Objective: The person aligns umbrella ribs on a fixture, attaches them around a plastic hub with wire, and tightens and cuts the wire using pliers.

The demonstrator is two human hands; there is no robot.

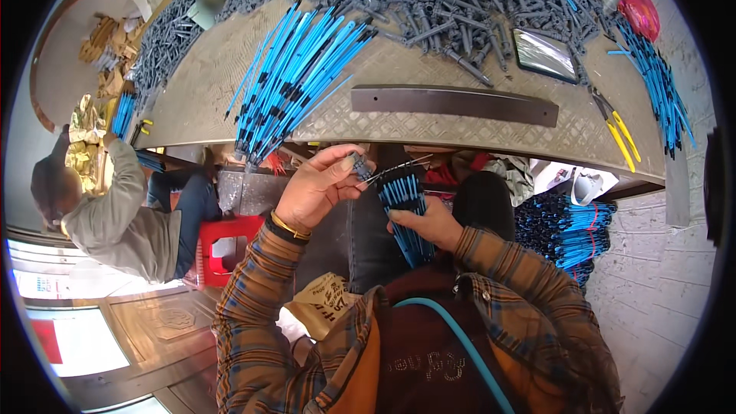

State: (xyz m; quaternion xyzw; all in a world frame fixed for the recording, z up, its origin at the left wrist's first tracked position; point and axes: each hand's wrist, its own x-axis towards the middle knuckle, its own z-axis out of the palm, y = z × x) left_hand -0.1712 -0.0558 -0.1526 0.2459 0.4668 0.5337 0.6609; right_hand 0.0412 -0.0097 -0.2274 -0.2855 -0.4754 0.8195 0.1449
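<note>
My left hand [313, 190] is closed, pinching a small grey plastic fitting [359, 166] between thumb and fingers just in front of the table edge. A few thin dark rods [395, 169] with pale tips reach from the fitting to the right. My right hand [431, 224] wraps round a bundle of thin blue rods [405, 198], held upright above my lap with the thumb across it. Whether the thin rods belong to that bundle I cannot tell. Beyond my left hand, a fanned pile of blue rods with black bands [295, 77] lies on the table.
A large heap of grey fittings [452, 0] covers the table's far side. A dark metal bar [452, 103], a black tray-like object [546, 55] and yellow-handled pliers [616, 130] lie nearer. Tied blue bundles [579, 230] stand at right. Another person [126, 211] sits at left near a red stool [230, 249].
</note>
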